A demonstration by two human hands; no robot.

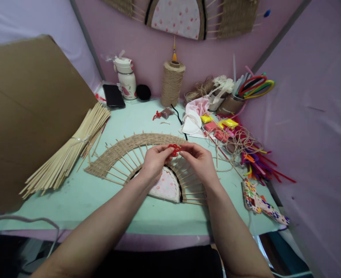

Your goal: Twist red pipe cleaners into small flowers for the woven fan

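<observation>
A small red looped piece is pinched between both hands above the middle of the table. My left hand grips its left side, fingers closed. On its right side, my right hand holds it with thumb and fingertips together. Beneath them lies a woven fan with a twine outer band, bare stick ribs and a white, red-dotted half circle edged in black. My hands and forearms cover part of the fan's right side.
Bundled sticks lie left beside a cardboard sheet. A twine spool, bottle and phone stand or lie at the back. Coloured pipe cleaners and a patterned glue gun lie right.
</observation>
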